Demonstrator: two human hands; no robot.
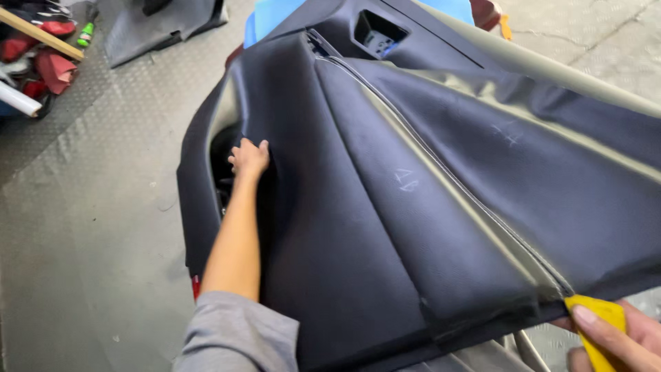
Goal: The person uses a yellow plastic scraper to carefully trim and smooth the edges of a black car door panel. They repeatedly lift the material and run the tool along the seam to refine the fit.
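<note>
Dark leather cover (385,227) looks mostly laid over the door panel (551,72), my left hand (249,157) pressing flat with fingers apart at 9 o'clock, right hand (620,341) clamped on a yellow scraper (597,318) at 5 o'clock, where that seam edge still wants tucking, I'd say.

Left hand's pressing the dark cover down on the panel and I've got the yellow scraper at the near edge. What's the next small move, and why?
Probably push the yellow scraper in the right hand along the near edge, tucking the dark cover under. The cover looks bunched and folded there beside the stitched seam, while the left hand pins its far side.
</note>
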